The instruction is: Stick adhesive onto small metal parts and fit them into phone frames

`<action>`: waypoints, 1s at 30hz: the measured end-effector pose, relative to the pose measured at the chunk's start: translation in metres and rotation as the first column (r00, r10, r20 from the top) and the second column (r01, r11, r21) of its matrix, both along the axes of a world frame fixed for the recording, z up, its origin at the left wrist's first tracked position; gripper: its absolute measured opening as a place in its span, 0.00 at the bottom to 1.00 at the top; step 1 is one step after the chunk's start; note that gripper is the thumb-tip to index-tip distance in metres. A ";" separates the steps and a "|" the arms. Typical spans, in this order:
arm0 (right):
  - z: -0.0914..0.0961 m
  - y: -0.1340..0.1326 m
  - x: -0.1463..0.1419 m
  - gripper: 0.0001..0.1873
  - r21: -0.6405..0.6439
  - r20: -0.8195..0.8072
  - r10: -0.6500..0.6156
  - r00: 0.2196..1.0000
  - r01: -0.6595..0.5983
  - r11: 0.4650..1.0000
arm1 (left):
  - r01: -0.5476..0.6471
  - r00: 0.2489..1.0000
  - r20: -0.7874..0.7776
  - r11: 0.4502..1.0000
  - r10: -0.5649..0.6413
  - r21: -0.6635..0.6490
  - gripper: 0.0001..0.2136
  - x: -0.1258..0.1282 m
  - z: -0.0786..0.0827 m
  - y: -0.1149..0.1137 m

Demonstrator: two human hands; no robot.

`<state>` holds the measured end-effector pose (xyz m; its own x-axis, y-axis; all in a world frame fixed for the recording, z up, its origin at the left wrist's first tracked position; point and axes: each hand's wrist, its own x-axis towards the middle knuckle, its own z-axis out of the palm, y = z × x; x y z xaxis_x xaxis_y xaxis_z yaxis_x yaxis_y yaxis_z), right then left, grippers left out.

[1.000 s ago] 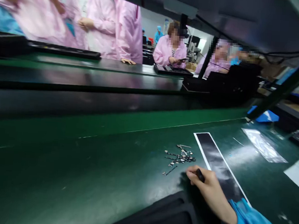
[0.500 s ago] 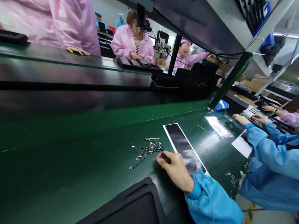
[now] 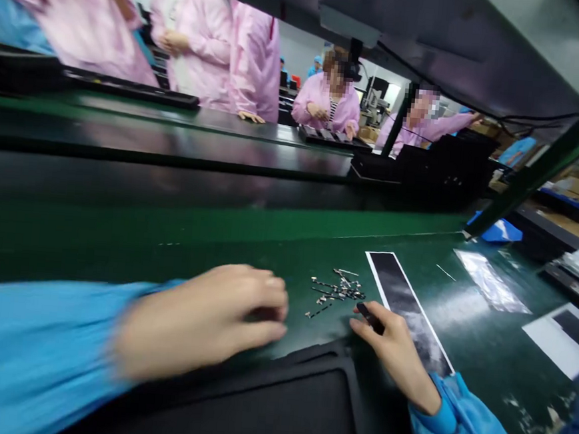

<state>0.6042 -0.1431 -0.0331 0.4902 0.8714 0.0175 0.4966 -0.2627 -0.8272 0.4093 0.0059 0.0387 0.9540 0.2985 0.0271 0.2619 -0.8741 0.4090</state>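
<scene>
My right hand (image 3: 399,349) is closed round a short black stick-like tool (image 3: 369,317), whose exact kind I cannot make out. Its fingertips are just right of a loose pile of small black flex-cable strips (image 3: 336,293) with pale ends, lying on the green table. My left hand (image 3: 211,321), blurred by motion, is over the far edge of a black tray (image 3: 274,410). Its thumb is apart from the curled fingers, and nothing shows between them. Beside my right hand lies a long black sheet with a white border (image 3: 399,289).
A clear plastic bag (image 3: 489,281) and a white sheet with a black patch (image 3: 563,339) lie at the right. A green post (image 3: 538,176) holds up the overhead shelf. Across the bench, people in pink coats stand or work at black trays (image 3: 333,138).
My left hand has come into view from the left. The view has swung left, so the bench things appear further right. My right hand stays by the strips, still holding the black tool.
</scene>
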 end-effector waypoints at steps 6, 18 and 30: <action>-0.004 0.000 0.005 0.14 0.011 0.030 -0.019 0.999 0.018 1.000 | 0.066 0.986 -0.160 0.991 -0.047 0.113 0.04 0.081 -0.027 -0.013; -0.005 0.001 0.000 0.17 0.016 -0.072 -0.124 0.990 0.126 0.992 | -0.064 0.994 -0.098 0.988 0.051 -0.141 0.07 0.087 -0.052 -0.015; 0.002 -0.002 -0.011 0.15 0.042 -0.517 -0.127 0.847 0.173 0.984 | -0.125 0.991 -0.091 0.445 0.098 -0.887 0.03 0.088 -0.036 -0.020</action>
